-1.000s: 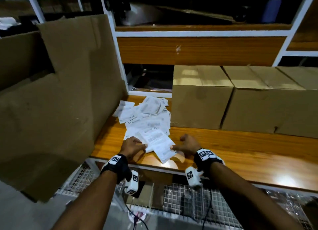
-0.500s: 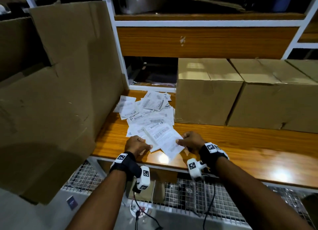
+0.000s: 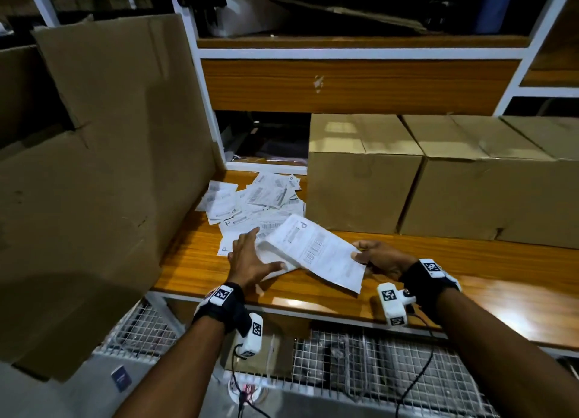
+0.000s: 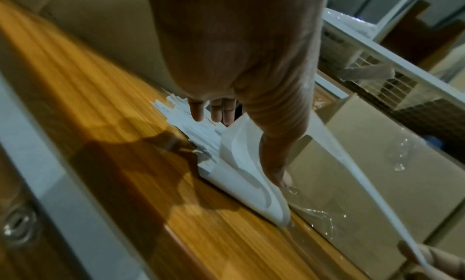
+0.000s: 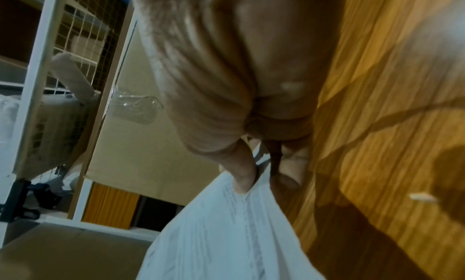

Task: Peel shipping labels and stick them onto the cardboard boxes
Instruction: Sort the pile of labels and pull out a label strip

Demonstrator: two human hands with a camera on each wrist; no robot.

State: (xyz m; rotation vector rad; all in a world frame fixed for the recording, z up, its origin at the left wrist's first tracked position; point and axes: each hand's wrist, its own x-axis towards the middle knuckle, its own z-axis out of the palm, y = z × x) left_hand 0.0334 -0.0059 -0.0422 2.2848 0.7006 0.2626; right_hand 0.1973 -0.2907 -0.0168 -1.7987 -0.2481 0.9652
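Hands split the job just in front of the nearest cardboard box: right hand pinches the shipping label to lift it, left hand lies flat, fingers spread, pinning its backing sheet to the counter.

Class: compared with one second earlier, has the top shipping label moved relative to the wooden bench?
Yes. The top shipping label has lifted off the wooden bench, its right edge raised in the right hand.
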